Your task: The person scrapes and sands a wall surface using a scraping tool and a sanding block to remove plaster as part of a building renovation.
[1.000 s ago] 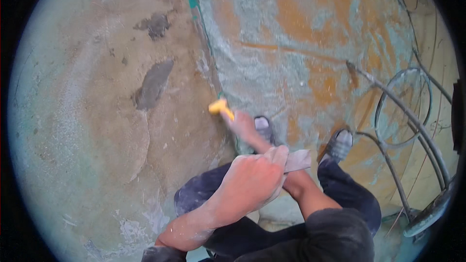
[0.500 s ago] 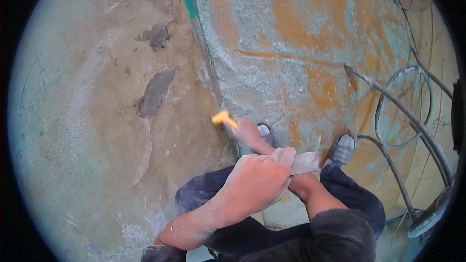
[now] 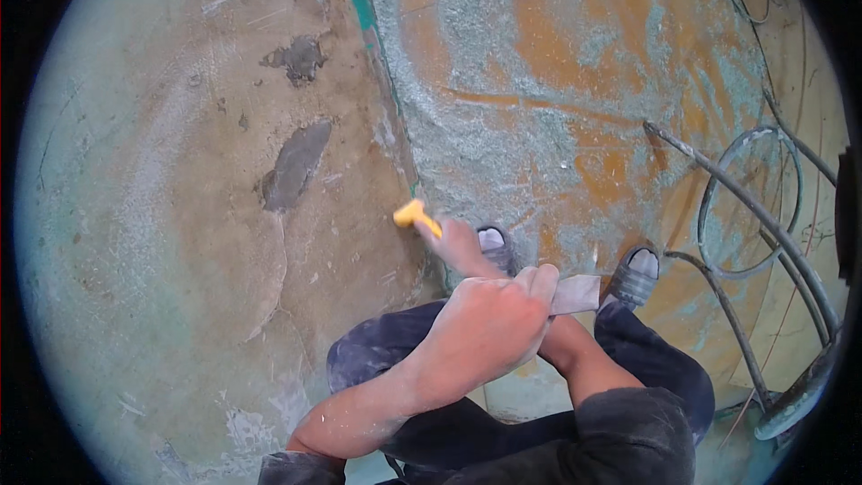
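My left hand [image 3: 489,319], dusty and closed, grips a flat pale-grey rectangular piece [image 3: 576,295] that sticks out past the fingers to the right; its kind does not show. Under it passes my right forearm, so the arms cross. Farther out, my right hand [image 3: 456,247] is wrapped round a small yellow tool [image 3: 416,215] with a wide head. That head lies over the brown, worn surface [image 3: 350,242] beside the long seam; whether it touches cannot be made out. Part of the right wrist is hidden behind the left hand.
Pale-green dust and chips cover the orange-brown floor [image 3: 557,27] right of the seam. Thick grey hoses [image 3: 763,202] loop at the right. My sandalled feet [image 3: 636,277] stand below the dust. Grey bare patches [image 3: 298,164] mark the left surface.
My left hand and the grey piece have risen slightly. The yellow tool, blurred before, shows sharper in nearly the same place. The whole view has shifted a little.
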The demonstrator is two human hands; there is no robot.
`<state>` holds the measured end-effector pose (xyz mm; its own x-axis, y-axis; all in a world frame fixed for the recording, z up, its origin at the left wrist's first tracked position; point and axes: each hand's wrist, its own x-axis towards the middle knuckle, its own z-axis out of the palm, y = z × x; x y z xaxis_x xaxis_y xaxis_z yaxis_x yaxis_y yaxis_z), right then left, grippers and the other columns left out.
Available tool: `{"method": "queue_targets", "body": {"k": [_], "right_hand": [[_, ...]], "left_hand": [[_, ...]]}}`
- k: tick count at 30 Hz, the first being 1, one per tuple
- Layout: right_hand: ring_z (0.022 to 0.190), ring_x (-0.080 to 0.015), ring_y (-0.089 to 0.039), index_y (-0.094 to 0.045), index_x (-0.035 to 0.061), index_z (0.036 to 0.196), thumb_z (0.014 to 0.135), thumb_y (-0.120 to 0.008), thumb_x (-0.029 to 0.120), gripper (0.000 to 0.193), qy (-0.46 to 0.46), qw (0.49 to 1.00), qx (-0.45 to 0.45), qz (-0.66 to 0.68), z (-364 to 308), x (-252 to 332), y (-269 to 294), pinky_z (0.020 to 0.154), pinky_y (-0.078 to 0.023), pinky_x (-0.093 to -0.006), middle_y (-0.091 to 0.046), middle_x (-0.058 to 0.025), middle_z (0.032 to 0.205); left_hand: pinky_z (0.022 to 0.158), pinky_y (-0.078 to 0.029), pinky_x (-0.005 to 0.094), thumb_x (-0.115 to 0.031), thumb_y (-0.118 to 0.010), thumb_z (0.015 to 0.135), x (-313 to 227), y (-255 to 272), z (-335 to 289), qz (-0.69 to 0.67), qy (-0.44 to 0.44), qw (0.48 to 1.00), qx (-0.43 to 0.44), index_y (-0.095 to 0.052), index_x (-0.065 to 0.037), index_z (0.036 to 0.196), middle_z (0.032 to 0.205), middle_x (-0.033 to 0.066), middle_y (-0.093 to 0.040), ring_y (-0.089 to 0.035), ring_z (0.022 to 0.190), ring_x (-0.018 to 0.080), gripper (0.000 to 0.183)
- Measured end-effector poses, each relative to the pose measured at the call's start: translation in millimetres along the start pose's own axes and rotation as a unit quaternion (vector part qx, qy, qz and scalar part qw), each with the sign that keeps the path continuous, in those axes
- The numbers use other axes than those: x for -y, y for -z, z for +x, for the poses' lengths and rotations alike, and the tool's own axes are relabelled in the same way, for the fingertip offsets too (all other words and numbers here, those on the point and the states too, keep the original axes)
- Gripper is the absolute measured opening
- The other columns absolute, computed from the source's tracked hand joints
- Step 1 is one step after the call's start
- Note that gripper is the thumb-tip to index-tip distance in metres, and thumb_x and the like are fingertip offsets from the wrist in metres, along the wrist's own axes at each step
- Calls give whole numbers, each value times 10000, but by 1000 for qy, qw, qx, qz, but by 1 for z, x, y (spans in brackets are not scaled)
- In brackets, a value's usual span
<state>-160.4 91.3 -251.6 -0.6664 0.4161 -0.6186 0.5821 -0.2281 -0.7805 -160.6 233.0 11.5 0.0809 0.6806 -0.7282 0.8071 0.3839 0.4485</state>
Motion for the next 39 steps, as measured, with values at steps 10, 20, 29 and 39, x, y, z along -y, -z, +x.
{"method": "queue_targets", "body": {"k": [10,20,29,39], "right_hand": [[724,-415,-634,-661,56,887,869,-493,605,574,-70,997,26,-23,13,12,11,655,-488,-506,-655,-215,770],[719,-398,-645,-663,30,869,874,-482,611,610,6,995,32,-99,13,23,27,653,-497,-503,-654,-217,744],[748,-397,-643,-663,18,863,903,-456,575,595,4,993,40,-113,20,37,44,653,-498,-493,-658,-210,780],[693,-386,-650,-664,61,909,887,-491,560,528,-76,996,-43,-26,27,46,26,617,-495,-495,-651,-205,714]], "left_hand": [[551,-478,367,-144,-653,745,-11,11,1,-24,-28,999,-31,-472,-27,941,760,111,-574,-627,683,283,292],[533,-472,369,-141,-655,737,-20,13,1,-21,-38,998,-34,-466,-32,912,744,111,-566,-625,669,289,280],[538,-475,365,-140,-654,741,-36,-18,-13,-82,-30,995,-51,-461,-24,900,728,108,-551,-626,682,277,276],[547,-492,343,-10,-632,700,-47,-63,-26,-278,9,939,-201,-550,12,926,754,122,-595,-631,647,284,241]]}}
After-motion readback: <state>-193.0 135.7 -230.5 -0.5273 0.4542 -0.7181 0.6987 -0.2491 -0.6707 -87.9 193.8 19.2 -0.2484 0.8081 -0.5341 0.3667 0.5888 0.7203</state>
